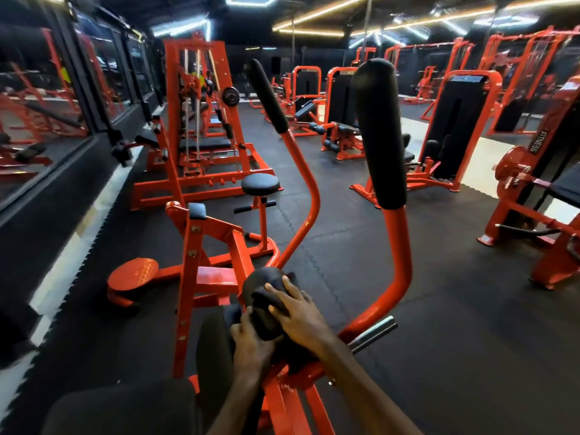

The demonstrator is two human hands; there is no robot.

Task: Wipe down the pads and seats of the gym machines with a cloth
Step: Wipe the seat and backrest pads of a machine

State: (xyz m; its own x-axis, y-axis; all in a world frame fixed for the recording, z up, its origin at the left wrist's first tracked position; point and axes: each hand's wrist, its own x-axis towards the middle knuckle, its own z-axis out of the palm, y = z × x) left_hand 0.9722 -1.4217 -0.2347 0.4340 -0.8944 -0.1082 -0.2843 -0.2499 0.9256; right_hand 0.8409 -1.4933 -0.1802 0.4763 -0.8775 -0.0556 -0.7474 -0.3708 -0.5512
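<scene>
1. Wiping is under way on one machine: the right hand (301, 312) lies on a dark cloth (266, 304), fingers spread and pressing it onto a small black pad (266, 277); the left hand (251, 337) curls round the pad's near edge, steadying it.
2. Judging by the room, most remains: the two tall arm pads (379, 133), the round stool (260, 184) and many machines beyond look untouched.
3. The red frame (401, 262) crowds both sides; reaching the arm pads means stepping round it.

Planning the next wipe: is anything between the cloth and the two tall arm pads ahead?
Nothing visible. The cloth lies on the low pad under both hands; left arm pad and right arm pad rise beyond it.
</scene>
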